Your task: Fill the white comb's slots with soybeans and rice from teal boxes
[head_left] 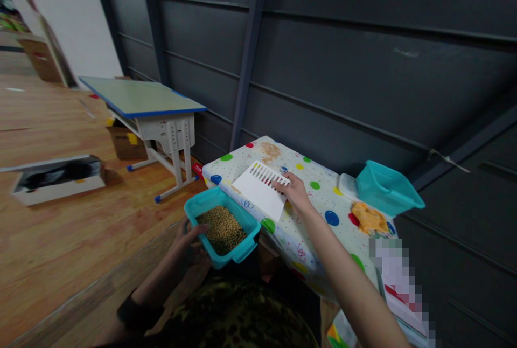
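Note:
My left hand (189,240) grips the near left side of a teal tub (238,253) filled with small tan beans (222,228), holding it just off the table's edge. My right hand (294,192) pinches the right edge of a white slotted card (258,189) that lies tilted on the table covered with a polka-dot cloth (319,186). The card's lower end hangs over the tub. A small heap of tan grains (270,150) lies at the table's far corner.
A second teal tub (385,189) stands on a white lid at the table's far right, with an orange cloth (368,217) beside it. A blue-edged school desk (141,100) stands to the left on the wooden floor, near an open white box (56,178). A dark panelled wall rises behind.

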{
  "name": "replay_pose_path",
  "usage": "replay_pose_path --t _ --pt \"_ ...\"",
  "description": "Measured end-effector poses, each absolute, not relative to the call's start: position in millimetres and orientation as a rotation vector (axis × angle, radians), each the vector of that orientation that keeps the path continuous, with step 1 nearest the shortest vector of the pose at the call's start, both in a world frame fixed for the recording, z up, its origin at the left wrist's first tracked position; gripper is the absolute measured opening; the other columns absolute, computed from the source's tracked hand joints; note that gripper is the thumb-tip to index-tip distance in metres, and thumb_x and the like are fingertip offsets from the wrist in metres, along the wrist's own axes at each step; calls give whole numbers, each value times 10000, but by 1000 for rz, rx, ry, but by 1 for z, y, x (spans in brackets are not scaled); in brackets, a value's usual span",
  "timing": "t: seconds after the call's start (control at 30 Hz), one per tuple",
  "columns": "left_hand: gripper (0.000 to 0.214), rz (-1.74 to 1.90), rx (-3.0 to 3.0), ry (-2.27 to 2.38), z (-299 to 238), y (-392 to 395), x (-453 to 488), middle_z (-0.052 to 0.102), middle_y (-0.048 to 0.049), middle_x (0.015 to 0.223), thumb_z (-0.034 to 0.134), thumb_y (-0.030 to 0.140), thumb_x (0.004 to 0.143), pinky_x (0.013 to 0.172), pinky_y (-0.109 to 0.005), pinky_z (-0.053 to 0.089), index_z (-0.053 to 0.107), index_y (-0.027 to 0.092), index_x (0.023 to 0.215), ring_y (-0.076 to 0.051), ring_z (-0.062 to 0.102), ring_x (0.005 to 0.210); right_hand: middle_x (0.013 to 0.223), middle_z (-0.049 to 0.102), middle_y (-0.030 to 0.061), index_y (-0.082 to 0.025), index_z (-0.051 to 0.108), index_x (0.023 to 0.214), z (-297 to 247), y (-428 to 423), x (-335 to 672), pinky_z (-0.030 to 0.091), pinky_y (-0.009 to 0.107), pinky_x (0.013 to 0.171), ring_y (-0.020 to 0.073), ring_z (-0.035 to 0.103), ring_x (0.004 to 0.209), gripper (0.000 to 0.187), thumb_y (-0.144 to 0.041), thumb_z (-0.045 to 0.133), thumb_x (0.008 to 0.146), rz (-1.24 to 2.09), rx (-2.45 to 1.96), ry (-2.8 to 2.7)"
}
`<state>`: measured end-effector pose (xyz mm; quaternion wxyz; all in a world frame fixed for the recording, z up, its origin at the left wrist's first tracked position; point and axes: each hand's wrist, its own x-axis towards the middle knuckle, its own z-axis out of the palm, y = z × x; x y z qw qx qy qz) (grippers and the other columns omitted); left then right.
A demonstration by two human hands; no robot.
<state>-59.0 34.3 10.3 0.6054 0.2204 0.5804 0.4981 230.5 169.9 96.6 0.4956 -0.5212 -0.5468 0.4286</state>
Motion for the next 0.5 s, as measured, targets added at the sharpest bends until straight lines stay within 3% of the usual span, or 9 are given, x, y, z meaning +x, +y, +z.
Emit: replay_pose_path --t 0.23,0.5 --pt "936 1174 495 1327 12 34 -58 740 -85 1021 909 398 804 546 -357 596 419 292 1594 -222 709 605 721 703 -6 -245 640 818 101 155 227 437 309 674 190 580 683 479 -552 944 611 983 -1207 -1371" --pt "865 1161 488 1335 11 35 -58 741 -82 1043 859 379 846 580 -381 621 418 332 1588 -228 725 620 727 706 -9 -238 662 830 110 146 218 434 309 660 187 572 678 504 -552 966 579 1041 -1196 -1453"
